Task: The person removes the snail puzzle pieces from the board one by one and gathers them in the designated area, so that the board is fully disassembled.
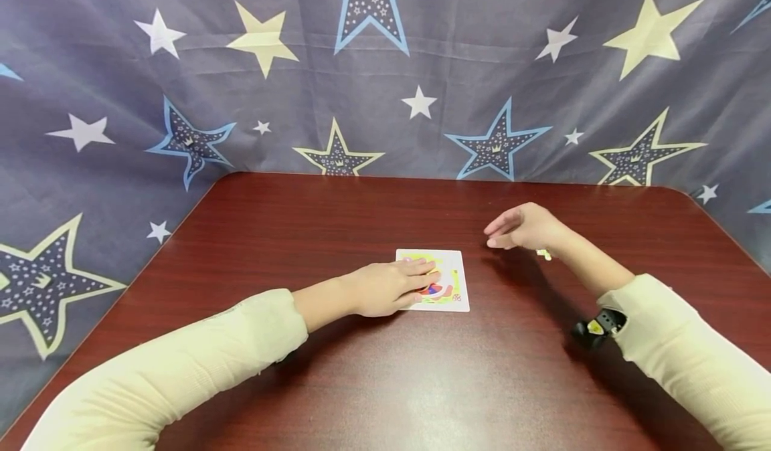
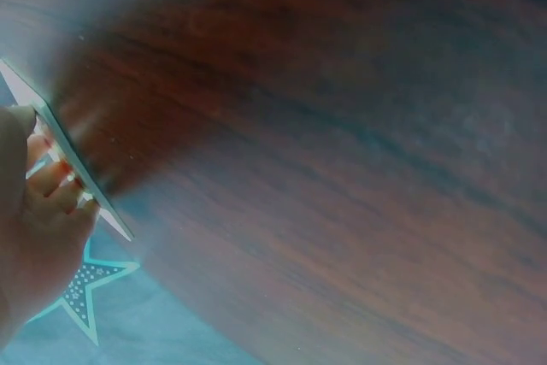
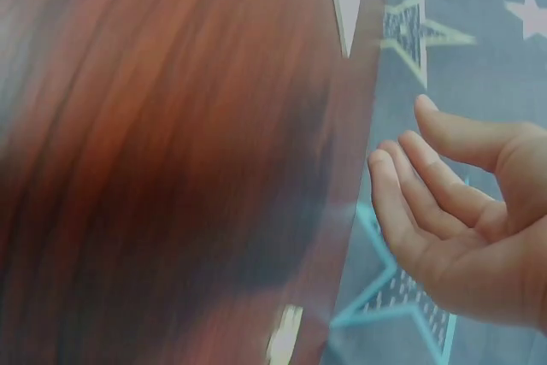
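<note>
A square white board (image 1: 460, 296) with a colourful printed picture lies on the dark red wooden table. My left hand (image 1: 382, 289) rests on its left part with straight fingers, covering much of the picture. In the left wrist view the board (image 2: 67, 150) shows edge-on, with the left hand (image 2: 47, 228) against it. Above the table, right of the board, my right hand (image 1: 523, 227) hovers with relaxed, slightly bent fingers. Nothing is between the fingers and thumb of the right hand (image 3: 466, 211). A small yellow-and-white piece (image 1: 544, 254) shows just below the right wrist, partly hidden.
The table (image 1: 313, 217) reaches back to a grey curtain (image 1: 373, 89) printed with stars. A black wrist camera (image 1: 596, 329) sticks out from the right sleeve. In the right wrist view the small piece (image 3: 285, 335) lies near the lower edge.
</note>
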Action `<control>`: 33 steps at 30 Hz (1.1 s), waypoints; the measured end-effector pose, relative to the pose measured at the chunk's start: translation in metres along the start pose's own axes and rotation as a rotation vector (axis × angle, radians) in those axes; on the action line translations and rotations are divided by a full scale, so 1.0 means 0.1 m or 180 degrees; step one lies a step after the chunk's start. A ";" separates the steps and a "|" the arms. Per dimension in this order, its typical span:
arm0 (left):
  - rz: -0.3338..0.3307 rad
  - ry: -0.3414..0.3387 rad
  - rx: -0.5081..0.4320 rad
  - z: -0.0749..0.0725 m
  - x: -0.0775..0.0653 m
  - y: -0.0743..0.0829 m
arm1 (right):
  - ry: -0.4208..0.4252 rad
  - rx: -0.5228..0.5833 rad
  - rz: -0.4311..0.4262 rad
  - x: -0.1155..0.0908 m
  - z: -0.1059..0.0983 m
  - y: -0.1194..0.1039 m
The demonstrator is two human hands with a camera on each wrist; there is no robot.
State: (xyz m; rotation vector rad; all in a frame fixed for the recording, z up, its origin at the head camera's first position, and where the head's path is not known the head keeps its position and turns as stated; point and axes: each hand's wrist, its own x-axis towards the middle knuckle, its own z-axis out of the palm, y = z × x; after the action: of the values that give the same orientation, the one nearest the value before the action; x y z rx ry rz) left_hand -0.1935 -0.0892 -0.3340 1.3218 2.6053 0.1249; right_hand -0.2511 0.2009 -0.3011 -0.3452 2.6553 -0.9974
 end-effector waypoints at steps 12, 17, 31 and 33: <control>-0.0054 -0.0054 -0.0027 0.02 0.01 0.01 | -0.0190 -0.0127 -0.0380 0.10 0.46 -0.31; -0.0060 -0.0037 -0.0003 0.03 0.01 0.01 | -0.0111 -0.0396 -0.0487 0.12 0.60 -0.40; 0.0053 0.0039 0.0004 -0.01 0.00 -0.02 | 0.0268 -0.1061 -0.0883 0.10 0.71 -0.53; 0.0055 0.0032 0.0039 -0.02 0.00 -0.03 | 0.0256 -0.1083 -0.0877 0.11 0.70 -0.53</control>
State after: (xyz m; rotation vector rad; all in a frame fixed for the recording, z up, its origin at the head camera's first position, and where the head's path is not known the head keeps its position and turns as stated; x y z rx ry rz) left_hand -0.1960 -0.0905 -0.3330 1.3516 2.6075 0.1189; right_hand -0.2305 0.1162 -0.3176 -0.7762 2.9055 -0.6331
